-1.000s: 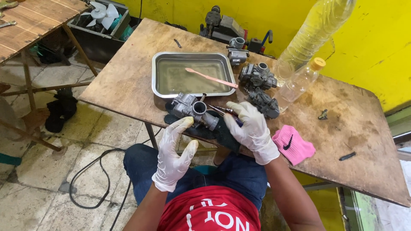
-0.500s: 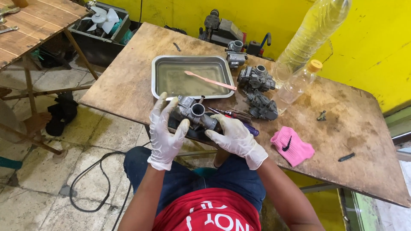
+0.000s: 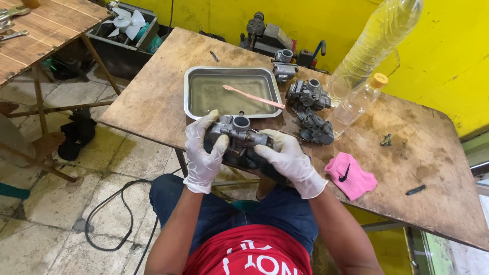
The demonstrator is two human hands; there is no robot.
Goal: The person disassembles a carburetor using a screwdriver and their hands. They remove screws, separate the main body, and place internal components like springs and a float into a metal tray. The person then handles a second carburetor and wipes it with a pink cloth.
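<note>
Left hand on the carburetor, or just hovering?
Touching. The head view shows the gloved left hand wrapped around the carburetor's left end, thumb across its front; the right hand clasps the other end.

- Two white-gloved hands, the left hand (image 3: 204, 153) and the right hand (image 3: 288, 158), are gripping one grey metal carburetor (image 3: 237, 133) between them.
- Three more grey metal carburetors are sitting on the worn wooden table (image 3: 428, 168): one (image 3: 282, 63) behind the tray, one (image 3: 307, 94) right of it, one darker (image 3: 316, 127) nearer the person.
- One shallow steel tray (image 3: 191, 94) is lying there, holding one pink toothbrush (image 3: 253, 97).
- Two clear plastic bottles are standing: one tall (image 3: 377, 35), one small with an orange cap (image 3: 356, 102).
- One pink cloth (image 3: 350, 175) is lying on the table.
</note>
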